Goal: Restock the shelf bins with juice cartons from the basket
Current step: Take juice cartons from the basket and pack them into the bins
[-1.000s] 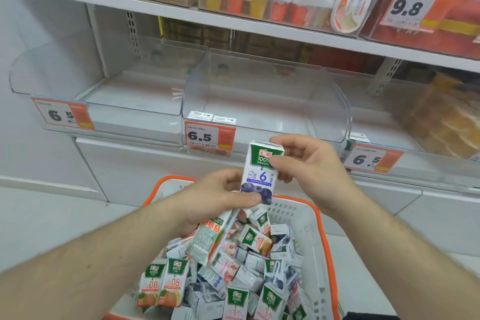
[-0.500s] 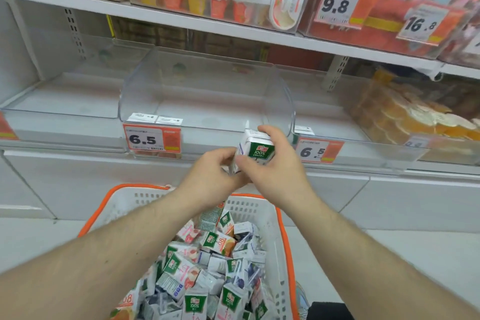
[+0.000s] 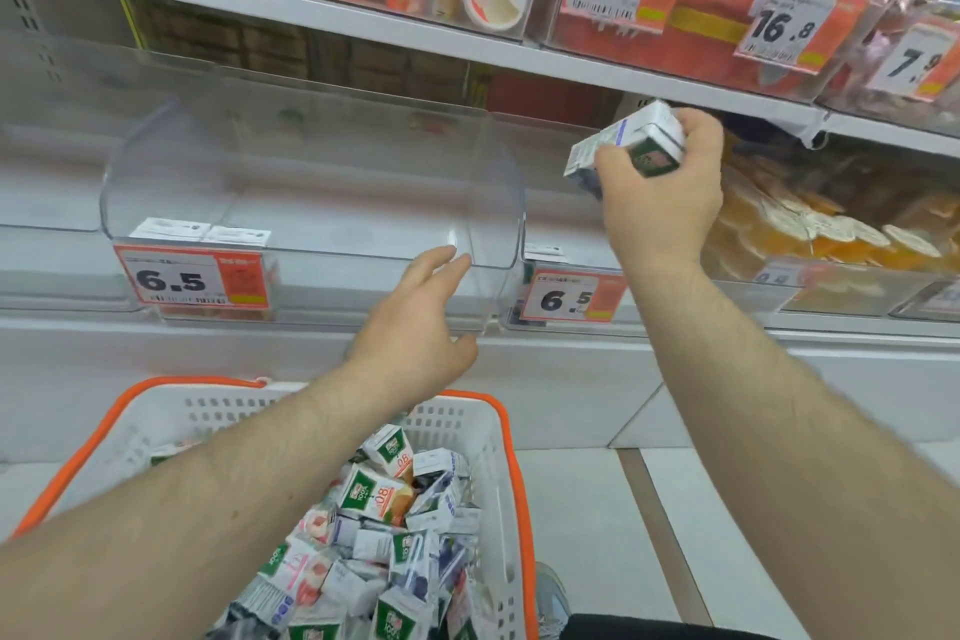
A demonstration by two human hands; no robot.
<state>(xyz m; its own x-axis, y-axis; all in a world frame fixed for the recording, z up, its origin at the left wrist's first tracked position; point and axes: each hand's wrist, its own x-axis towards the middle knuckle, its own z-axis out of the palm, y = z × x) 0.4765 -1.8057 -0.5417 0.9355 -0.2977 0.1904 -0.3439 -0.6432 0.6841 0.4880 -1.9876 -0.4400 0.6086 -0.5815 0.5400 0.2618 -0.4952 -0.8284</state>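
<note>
Gripping a juice carton (image 3: 626, 146) (tilted on its side), the right hand (image 3: 660, 203) is raised beside a clear bin (image 3: 311, 182); the left hand (image 3: 415, 327) hangs relaxed, empty, above the basket (image 3: 498, 431).

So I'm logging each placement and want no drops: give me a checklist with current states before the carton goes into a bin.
1. Right hand grips the carton: ok.
2. Carton upright: not ok, it is tilted.
3. Clear bin in front of the left hand shows no stock: ok.
4. Left hand free, fingers relaxed at that bin's front: ok.
5. Carton flavour matches the bin's label: cannot tell.
6. Basket holds more cartons: ok.
</note>
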